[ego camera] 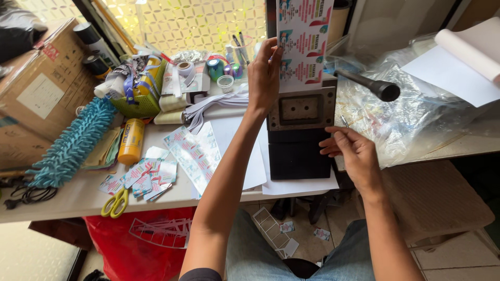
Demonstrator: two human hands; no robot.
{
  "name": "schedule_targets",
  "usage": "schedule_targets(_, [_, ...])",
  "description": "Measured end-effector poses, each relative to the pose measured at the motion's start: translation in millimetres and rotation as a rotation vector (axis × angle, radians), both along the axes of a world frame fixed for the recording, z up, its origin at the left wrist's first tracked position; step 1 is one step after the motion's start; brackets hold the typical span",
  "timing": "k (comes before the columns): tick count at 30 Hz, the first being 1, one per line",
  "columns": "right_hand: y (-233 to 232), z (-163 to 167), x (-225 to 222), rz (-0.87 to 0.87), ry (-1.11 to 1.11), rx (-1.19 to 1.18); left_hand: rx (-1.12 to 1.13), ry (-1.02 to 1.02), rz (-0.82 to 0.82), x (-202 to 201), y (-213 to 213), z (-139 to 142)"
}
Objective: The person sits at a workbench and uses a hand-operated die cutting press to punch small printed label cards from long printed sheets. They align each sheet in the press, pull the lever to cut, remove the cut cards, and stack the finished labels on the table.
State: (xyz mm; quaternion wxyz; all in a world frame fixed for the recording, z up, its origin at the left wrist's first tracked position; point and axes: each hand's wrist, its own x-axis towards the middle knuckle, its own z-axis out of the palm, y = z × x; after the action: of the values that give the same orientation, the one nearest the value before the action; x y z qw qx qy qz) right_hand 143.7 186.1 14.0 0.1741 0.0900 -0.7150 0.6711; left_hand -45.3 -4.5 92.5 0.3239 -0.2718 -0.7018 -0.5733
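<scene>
My left hand (264, 75) grips the left edge of a tall printed sheet of colourful cards (304, 44), which stands upright in the slot of a black die-cutting press (298, 135). My right hand (351, 151) rests with its fingers against the right side of the press, holding nothing. The press lever with its black handle (372, 86) sticks out to the right, above my right hand.
Cut cards (143, 177) and yellow scissors (117, 202) lie at the table's front left, beside a yellow bottle (130, 140) and a blue duster (73, 143). A green basket (138, 104), tape rolls and pens stand behind. Clear plastic bags (411, 104) and white paper (458, 62) are at right. Offcuts lie on the floor.
</scene>
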Motion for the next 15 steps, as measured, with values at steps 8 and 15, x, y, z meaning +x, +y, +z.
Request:
schedule_targets(8, [8,-30,-5,0.045,-0.07,0.007,-0.059,0.11,0.059,-37,8,-14])
schedule_targets(15, [-9,-32,-10,-0.061,-0.024,0.182,-0.119,0.023,0.004,-32,15,-23])
